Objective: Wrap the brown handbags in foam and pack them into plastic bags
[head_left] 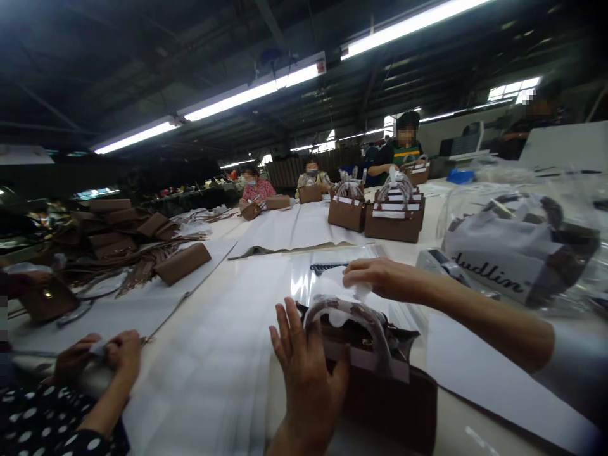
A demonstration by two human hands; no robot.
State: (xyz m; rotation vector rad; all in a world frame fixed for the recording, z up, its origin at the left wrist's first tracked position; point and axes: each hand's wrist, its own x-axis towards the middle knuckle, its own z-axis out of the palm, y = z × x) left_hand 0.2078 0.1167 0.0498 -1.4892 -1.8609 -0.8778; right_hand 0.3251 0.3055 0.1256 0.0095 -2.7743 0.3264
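Observation:
A dark brown handbag (389, 405) stands upright on the table right in front of me, its handles (349, 308) wrapped in clear film. A pale strip (368, 361) runs along its upper front. My left hand (308, 373) lies against the bag's left side and front, fingers spread. Just behind the handles, my right hand (375, 278) has its fingers closed on a piece of thin white wrapping (362, 292). Its exact kind is unclear. Under and beyond that hand lie clear plastic bags (304, 278) with dark printing.
Wrapped brown handbags (394, 225) stand further back. On the right is a plastic-covered bag with lettering (494, 253) beside white sheets (503, 380). Brown bag pieces (114, 231) are heaped at left. A co-worker's hands (102, 354) work at near left; other people sit beyond the table.

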